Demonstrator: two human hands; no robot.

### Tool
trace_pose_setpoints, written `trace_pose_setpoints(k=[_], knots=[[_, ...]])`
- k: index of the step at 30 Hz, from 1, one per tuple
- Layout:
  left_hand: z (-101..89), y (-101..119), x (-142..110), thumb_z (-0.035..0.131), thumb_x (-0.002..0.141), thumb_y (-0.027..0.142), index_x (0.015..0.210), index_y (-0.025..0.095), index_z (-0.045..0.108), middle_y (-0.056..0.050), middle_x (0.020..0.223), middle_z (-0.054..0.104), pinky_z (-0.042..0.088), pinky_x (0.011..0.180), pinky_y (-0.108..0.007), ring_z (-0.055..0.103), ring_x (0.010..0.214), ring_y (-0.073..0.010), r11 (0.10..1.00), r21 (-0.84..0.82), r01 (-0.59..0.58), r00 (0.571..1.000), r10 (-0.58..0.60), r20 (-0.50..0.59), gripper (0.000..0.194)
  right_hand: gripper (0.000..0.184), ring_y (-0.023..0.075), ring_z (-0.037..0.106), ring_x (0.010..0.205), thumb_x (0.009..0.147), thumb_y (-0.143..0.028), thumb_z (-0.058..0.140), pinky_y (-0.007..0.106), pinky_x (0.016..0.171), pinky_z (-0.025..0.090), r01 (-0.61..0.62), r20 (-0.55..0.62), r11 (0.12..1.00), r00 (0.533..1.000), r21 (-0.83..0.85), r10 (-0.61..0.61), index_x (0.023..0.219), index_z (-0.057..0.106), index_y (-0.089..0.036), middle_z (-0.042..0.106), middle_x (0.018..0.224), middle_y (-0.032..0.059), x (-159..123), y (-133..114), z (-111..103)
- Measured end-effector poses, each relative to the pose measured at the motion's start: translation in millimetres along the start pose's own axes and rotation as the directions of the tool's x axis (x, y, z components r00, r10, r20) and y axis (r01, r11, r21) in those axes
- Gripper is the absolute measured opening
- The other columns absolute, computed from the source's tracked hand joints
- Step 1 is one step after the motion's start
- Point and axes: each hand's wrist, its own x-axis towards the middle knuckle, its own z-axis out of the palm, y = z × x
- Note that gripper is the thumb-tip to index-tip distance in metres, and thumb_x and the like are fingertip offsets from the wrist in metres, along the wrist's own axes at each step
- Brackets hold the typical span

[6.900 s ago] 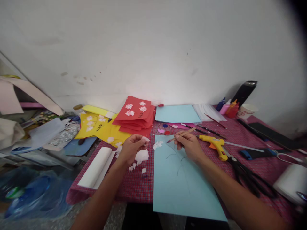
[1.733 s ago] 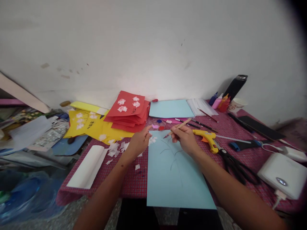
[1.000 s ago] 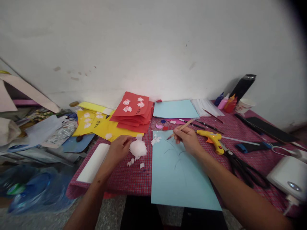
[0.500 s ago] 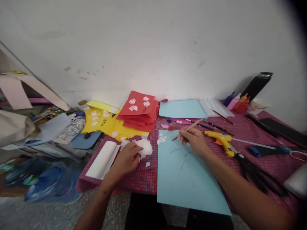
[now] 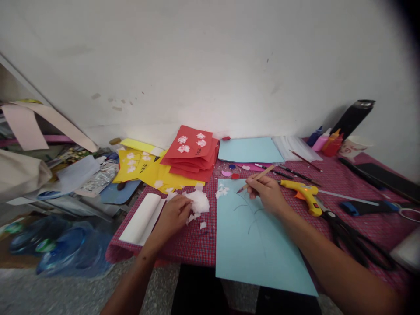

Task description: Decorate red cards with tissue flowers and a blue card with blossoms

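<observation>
One wooden-handled brush (image 5: 261, 175), pinched in the right hand (image 5: 267, 194), tip angled down to the blue sheet (image 5: 252, 258) beneath that hand. One left hand (image 5: 173, 215), fingers bent at a heap of white paper scraps (image 5: 201, 201); cannot tell whether any is gripped. White paper flower (image 5: 222, 191), left of the right hand. Yellow glue gun (image 5: 305, 192), just right of it.

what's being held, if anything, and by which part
Right-hand grip: a paintbrush, by the lower handle, near its bristles. Left-hand grip: at white paper scraps; whether it holds any cannot be told.
</observation>
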Motion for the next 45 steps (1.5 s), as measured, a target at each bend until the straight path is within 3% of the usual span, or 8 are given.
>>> trace_pose_setpoints(k=[5,9,12,16,20,32,45], knots=[[-3.4,7.6,11.8,0.058,0.087,0.035,0.083,0.018,0.069,-0.002,0.08,0.068,0.045,0.069,-0.028,0.06,0.076,-0.0165,0.92,-0.32,0.224,0.964,-0.259,-0.068,0.021,0.024,0.0112,0.053,0.048,0.083,-0.042,0.069,0.025,0.046,0.04,0.006,0.008,1.0,1.0,0.013,-0.006,0.08,0.064,-0.019,0.061,0.063,-0.001,-0.1,-1.3,1.0],[8.2,29.8,27.9,0.069,0.078,0.035,0.079,0.016,0.065,0.001,0.069,0.065,0.043,0.058,-0.022,0.057,0.061,-0.0114,0.655,-0.698,0.29,0.925,-0.378,0.031,0.019,0.02,0.0105,0.054,0.048,0.084,-0.038,0.069,0.024,0.046,0.038,0.017,0.052,0.998,0.998,0.066,-0.021,0.084,0.065,-0.018,0.065,0.068,0.0006,-1.7,-5.2,2.8],[28.9,53.9,43.8,0.074,0.073,0.031,0.076,0.016,0.061,0.001,0.068,0.067,0.047,0.061,-0.022,0.059,0.06,-0.0101,0.446,-0.846,0.293,0.916,-0.383,0.116,0.02,0.019,0.0104,0.054,0.047,0.083,-0.035,0.071,0.024,0.044,0.038,0.014,0.093,0.987,0.995,0.159,-0.029,0.087,0.065,-0.018,0.068,0.07,0.0016,-3.8,-10.1,5.2],[61.2,79.9,60.7,0.079,0.07,0.03,0.088,0.015,0.063,-0.005,0.081,0.073,0.052,0.063,-0.025,0.066,0.068,-0.0133,0.197,-0.927,0.319,0.9,-0.37,0.231,0.028,0.017,0.011,0.054,0.045,0.082,-0.034,0.071,0.024,0.044,0.039,-0.005,0.111,0.962,0.993,0.273,-0.026,0.089,0.065,-0.019,0.068,0.069,0.0007,-6.3,-14.9,7.3],[81.4,88.7,64.7,0.083,0.066,0.028,0.096,0.013,0.067,-0.009,0.089,0.074,0.054,0.07,-0.027,0.069,0.074,-0.015,0.024,-0.942,0.336,0.878,-0.369,0.304,0.037,0.016,0.0108,0.054,0.046,0.084,-0.034,0.07,0.024,0.046,0.039,0.019,0.112,0.972,0.993,0.235,-0.047,0.09,0.065,-0.019,0.069,0.07,0.0009,-7.1,-14.0,7.7],[84.6,90.2,58.5,0.08,0.067,0.015,0.101,0.014,0.069,-0.008,0.094,0.073,0.053,0.079,-0.029,0.069,0.086,-0.0167,-0.128,-0.947,0.294,0.888,-0.331,0.32,0.036,0.017,0.0106,0.056,0.05,0.088,-0.034,0.066,0.025,0.049,0.043,0.091,0.148,0.994,0.984,0.066,-0.1,0.093,0.067,-0.018,0.07,0.076,0.0018,-9.0,-11.9,11.8],[84.1,89.9,57.8,0.077,0.067,0.013,0.103,0.015,0.067,-0.008,0.099,0.073,0.05,0.086,-0.03,0.069,0.091,-0.0164,-0.127,-0.942,0.309,0.9,-0.282,0.333,0.037,0.021,0.0108,0.055,0.05,0.085,-0.04,0.068,0.025,0.048,0.043,0.071,0.151,0.997,0.986,0.008,-0.071,0.09,0.067,-0.02,0.069,0.075,0.0013,-9.1,-10.8,14.6]])
